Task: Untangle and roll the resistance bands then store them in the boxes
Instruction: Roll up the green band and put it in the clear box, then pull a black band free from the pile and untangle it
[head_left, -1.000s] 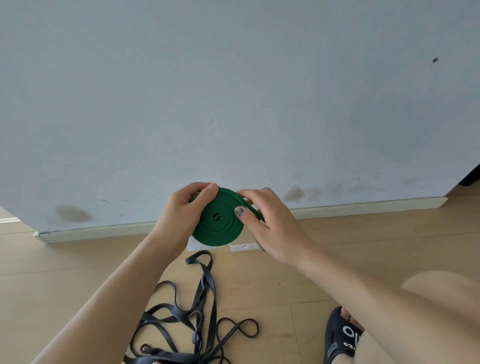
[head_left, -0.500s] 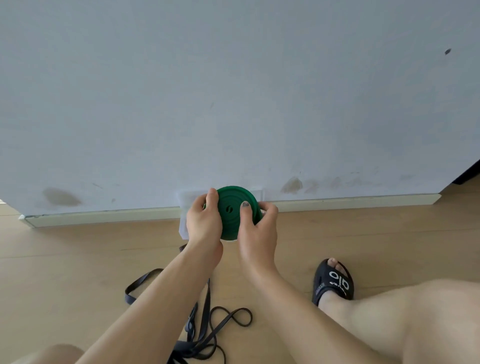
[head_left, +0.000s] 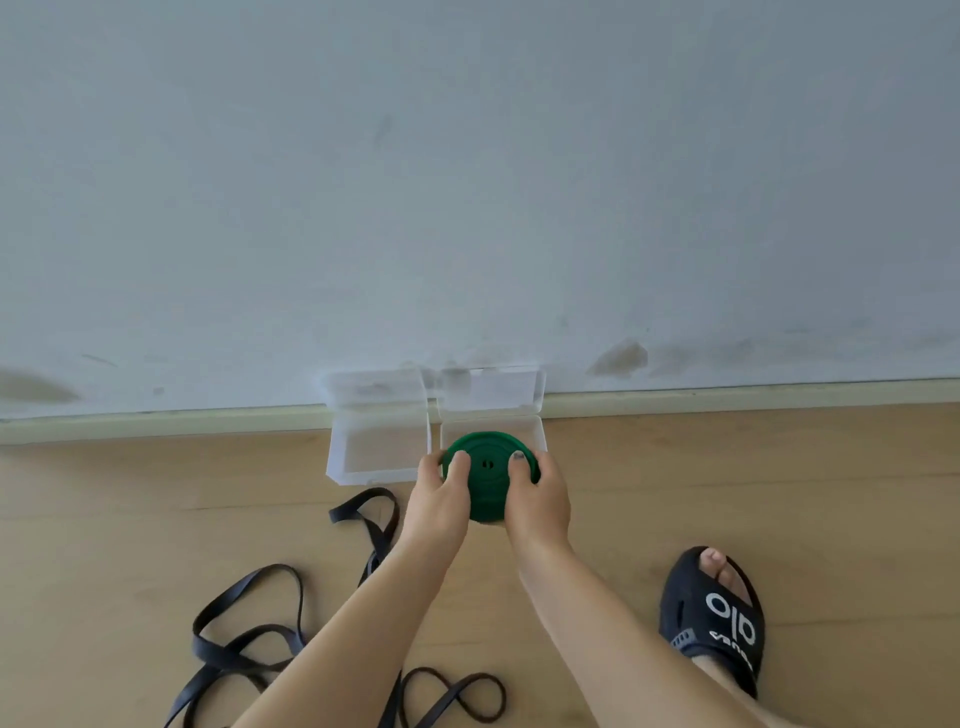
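Fingers of both hands curl round the edge of the green roll (head_left: 487, 475), a resistance band wound into a flat disc. The left hand (head_left: 440, 499) grips its left side, thumb laid on the disc face; the right hand (head_left: 537, 496) grips its right side, thumb likewise on the face. The roll sits at the front edge of the right box (head_left: 535, 439), partly over the opening; whether it touches the box floor cannot be told.

The right box is clear plastic, lid raised and leaning against the wall (head_left: 467, 182). The left box (head_left: 379, 447), also clear and with its lid up, stands just beside it, touching or nearly so, and holds nothing visible.

The black band (head_left: 244, 649) lies loose and tangled on the wood floor (head_left: 130, 519), near the left forearm, which hides part of it. It is well apart from the boxes.

A foot in a black slipper (head_left: 714, 618) rests on the floor at lower right.
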